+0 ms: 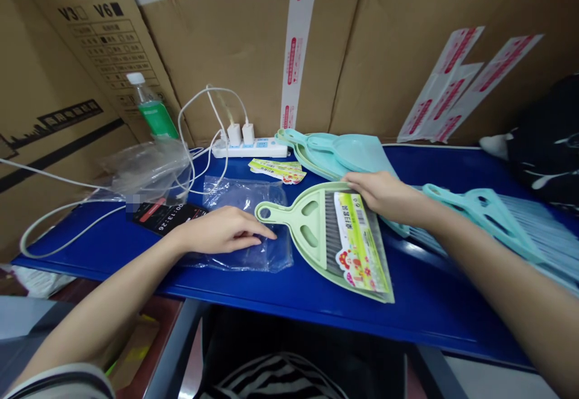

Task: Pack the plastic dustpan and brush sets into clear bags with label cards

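Note:
A light green dustpan (309,255) lies on the blue table with its handle pointing left. A grey-bristled hand brush (332,230) nests in it, under a printed card label (362,245). My right hand (377,197) grips the upper right edge of the dustpan, its fingertips partly hidden behind the rim. My left hand (226,230) rests over a flat clear plastic bag (275,254), index finger stretched toward the dustpan's handle and nothing held in it. The bag lies partly beneath the handle.
Teal dustpans (357,151) lie stacked at the back, and teal brushes (502,218) at the right. Behind my left hand are a phone (167,217), crumpled plastic (145,166), a power strip (262,148) with looping white cables, loose card labels (278,169) and a bottle (156,115). Cardboard walls the back.

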Available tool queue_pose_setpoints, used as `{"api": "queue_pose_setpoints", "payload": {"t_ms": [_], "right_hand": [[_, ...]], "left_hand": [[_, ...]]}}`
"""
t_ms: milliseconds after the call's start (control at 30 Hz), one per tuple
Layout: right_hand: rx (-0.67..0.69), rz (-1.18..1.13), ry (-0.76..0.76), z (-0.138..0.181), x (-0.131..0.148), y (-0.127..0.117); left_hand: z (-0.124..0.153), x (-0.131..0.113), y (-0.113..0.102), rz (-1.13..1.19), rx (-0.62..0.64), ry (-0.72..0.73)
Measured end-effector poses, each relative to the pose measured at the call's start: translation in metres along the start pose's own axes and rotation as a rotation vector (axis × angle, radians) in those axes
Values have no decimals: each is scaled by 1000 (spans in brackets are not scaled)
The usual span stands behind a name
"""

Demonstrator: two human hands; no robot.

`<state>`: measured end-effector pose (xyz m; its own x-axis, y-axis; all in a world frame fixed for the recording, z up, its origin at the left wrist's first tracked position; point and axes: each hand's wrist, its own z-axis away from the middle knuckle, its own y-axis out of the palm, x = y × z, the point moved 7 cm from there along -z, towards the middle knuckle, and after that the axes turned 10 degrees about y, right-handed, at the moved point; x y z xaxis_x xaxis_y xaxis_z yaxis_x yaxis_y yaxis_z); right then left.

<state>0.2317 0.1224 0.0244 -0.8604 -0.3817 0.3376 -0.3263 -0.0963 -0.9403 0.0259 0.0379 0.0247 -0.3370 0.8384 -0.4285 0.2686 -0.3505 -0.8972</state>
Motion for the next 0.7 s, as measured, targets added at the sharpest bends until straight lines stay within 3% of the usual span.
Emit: {"api": "queue_pose_setpoints", "payload": {"t_ms": [400, 700], "right_hand": [[29, 16, -17, -5, -10, 4], [92, 0, -3, -2, -9, 1]], "left_hand": [[-1, -2, 0, -16, 15, -10], [3, -3, -7, -91, -58, 2]]}}
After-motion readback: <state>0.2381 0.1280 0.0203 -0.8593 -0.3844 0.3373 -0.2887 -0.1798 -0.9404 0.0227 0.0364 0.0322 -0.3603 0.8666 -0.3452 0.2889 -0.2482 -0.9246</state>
